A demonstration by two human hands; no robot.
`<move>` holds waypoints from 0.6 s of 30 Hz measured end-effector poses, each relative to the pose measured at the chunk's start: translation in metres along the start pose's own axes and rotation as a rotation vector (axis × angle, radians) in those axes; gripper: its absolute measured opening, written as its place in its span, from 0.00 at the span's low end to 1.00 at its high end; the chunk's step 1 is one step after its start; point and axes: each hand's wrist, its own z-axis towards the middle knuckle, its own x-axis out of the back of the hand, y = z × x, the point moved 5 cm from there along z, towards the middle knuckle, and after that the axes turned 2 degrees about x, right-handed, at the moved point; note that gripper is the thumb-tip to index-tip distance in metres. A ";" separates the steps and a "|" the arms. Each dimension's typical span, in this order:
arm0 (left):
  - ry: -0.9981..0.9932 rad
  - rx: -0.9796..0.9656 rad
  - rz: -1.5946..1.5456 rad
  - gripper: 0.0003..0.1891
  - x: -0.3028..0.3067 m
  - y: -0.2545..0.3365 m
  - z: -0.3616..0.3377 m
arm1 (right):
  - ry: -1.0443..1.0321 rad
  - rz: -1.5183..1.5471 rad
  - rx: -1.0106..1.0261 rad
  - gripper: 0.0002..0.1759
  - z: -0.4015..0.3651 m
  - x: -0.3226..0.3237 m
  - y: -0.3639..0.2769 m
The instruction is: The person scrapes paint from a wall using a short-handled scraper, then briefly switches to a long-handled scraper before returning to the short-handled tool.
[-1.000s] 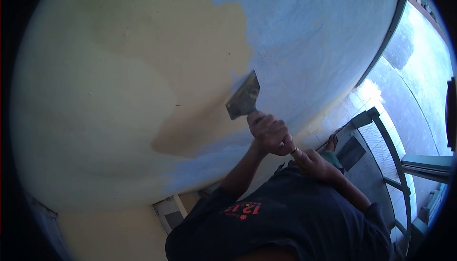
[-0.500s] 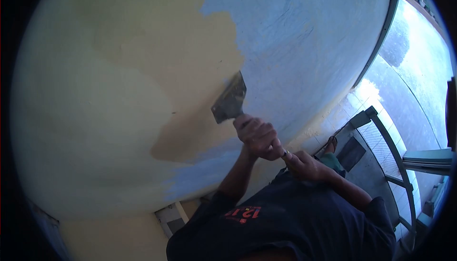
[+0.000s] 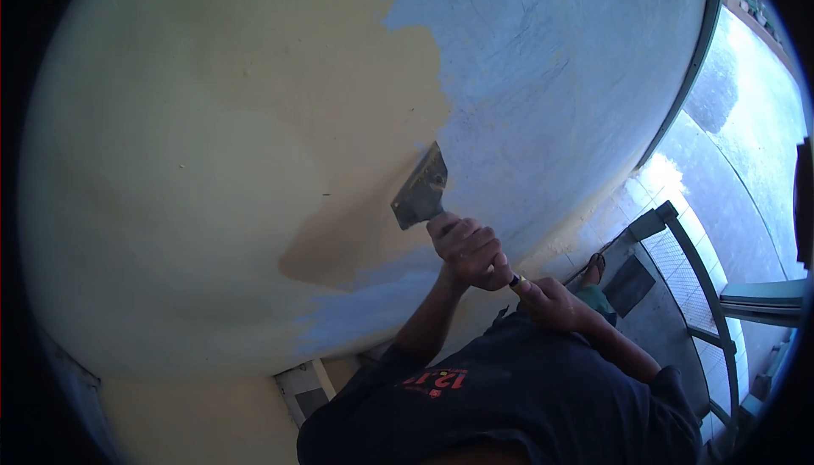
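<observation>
My left hand [image 3: 468, 251] is wrapped around a wide-bladed scraper [image 3: 420, 189], close behind its metal blade. Lower down, my right hand [image 3: 553, 304] grips the end of the same scraper's handle. The blade lies against the wall [image 3: 212, 211], its edge on the yellow-tan paint beside the boundary with a bluish area [image 3: 543, 83]. A shadow of blade and hands falls on the paint to the left.
Below the hands is my dark shirt [image 3: 526, 389]. A metal-framed piece with mesh [image 3: 704, 270] stands at the right, near a foot in a sandal [image 3: 595, 268]. Beyond the wall's right edge lies bright paved ground [image 3: 755, 151].
The view has shifted slightly, so the wall appears further right. Against the wall, the scraper and both hands have moved a little downward. Both hands keep their hold.
</observation>
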 end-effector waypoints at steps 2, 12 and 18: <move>0.003 0.018 0.005 0.14 -0.003 -0.002 0.000 | 0.004 -0.003 -0.002 0.38 0.005 0.002 -0.004; 0.001 -0.005 0.006 0.14 -0.001 -0.005 0.002 | 0.044 -0.037 -0.046 0.37 0.004 0.002 -0.005; 0.028 -0.029 0.012 0.15 0.004 -0.003 0.007 | 0.036 -0.038 -0.019 0.37 0.000 -0.001 -0.017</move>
